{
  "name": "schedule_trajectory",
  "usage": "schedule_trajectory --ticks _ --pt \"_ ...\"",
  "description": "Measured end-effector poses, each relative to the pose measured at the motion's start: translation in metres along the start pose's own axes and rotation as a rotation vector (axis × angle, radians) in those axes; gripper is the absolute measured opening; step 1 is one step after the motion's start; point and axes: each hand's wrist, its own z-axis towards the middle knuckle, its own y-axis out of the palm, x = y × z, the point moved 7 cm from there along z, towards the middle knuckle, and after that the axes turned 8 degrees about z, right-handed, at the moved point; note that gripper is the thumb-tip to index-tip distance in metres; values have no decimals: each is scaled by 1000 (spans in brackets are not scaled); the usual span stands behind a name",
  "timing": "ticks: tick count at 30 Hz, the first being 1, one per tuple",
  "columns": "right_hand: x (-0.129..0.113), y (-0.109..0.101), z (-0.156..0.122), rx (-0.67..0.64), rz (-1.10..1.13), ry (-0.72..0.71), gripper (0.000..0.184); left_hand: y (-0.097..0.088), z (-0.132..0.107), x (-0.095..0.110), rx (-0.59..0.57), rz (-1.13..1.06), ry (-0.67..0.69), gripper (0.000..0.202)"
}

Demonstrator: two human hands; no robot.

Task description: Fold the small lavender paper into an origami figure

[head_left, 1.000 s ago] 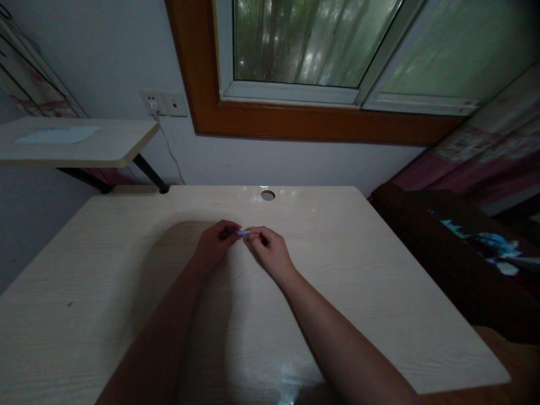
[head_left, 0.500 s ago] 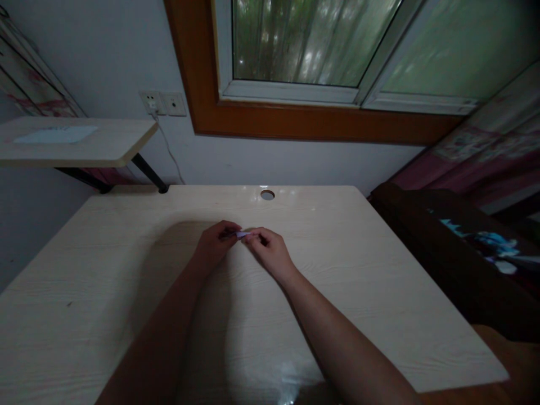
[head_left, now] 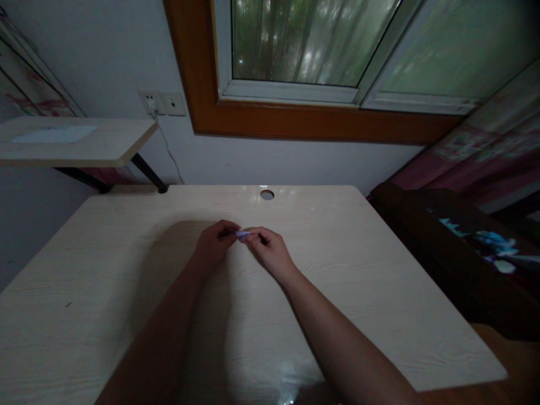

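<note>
A small purple folded piece, which looks like paper, (head_left: 242,234) is held between my two hands over the far middle of the table (head_left: 337,281). My left hand (head_left: 214,243) pinches its left end, with the fingers curled. On the other side, my right hand (head_left: 268,247) grips the right end between thumb and fingertips. Much of the piece is hidden behind the fingers, so its full shape cannot be made out.
A raised shelf (head_left: 139,143) on black legs stands at the back left, with a pale sheet (head_left: 54,134) on it. A round hole (head_left: 267,194) pierces the table near its back edge. A white cord (head_left: 171,151) hangs from the wall socket (head_left: 151,103).
Slightly more of the purple folded piece shows between the fingertips, its lower part now spread a little. Both hands stay almost in place.
</note>
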Motion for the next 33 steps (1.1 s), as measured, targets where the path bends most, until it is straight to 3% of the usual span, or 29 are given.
schedule_trajectory --ticks 18,33 --pt "2 -3 0 11 -48 -36 16 3 0 -5 -21 -50 -9 23" --pt "-2 -4 1 34 65 24 13 8 2 -8 -54 -160 -28 28"
